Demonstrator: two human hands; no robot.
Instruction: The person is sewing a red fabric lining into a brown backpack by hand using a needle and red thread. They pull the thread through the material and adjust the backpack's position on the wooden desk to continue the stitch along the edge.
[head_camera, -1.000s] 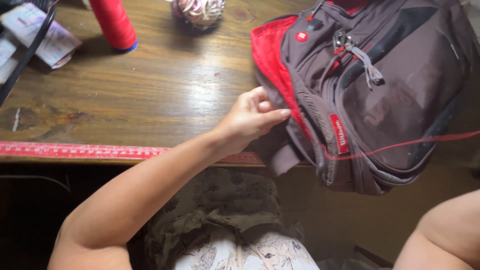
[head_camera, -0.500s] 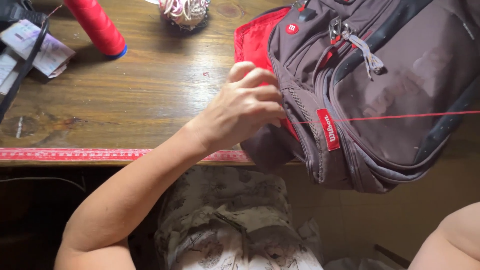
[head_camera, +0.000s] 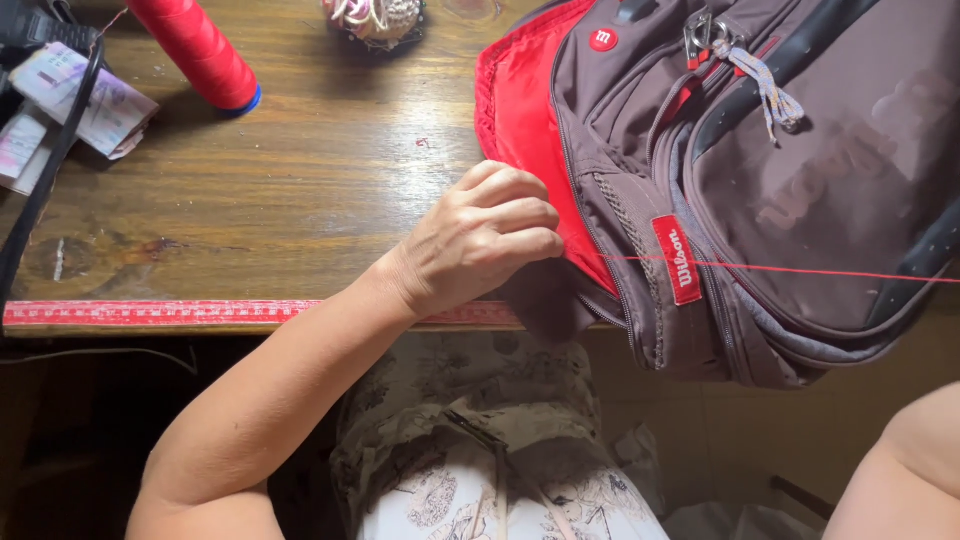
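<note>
the left hand (head_camera: 478, 235) is curled with fingers pressed together against the red side panel of a grey-brown backpack (head_camera: 760, 180), seemingly pinching the fabric or a needle there, though what sits between the fingertips is hidden. a taut red thread (head_camera: 800, 270) runs from that spot to the right, across the backpack's front and out of view. the right hand is not in view; only part of that arm (head_camera: 900, 470) shows at the lower right corner, so i cannot tell its state.

the backpack lies on the right part of the wooden bench (head_camera: 300, 190), its lower end hanging over the front edge. it looks soft, floppy and bulky, likely to slump and slide on the smooth wood, so pinning it near the seam seems wise. the thread is thin, likely to tangle or snap if jerked.

a red thread spool (head_camera: 195, 50) lies at the far left, a red measuring tape (head_camera: 160, 312) runs along the bench edge.
</note>
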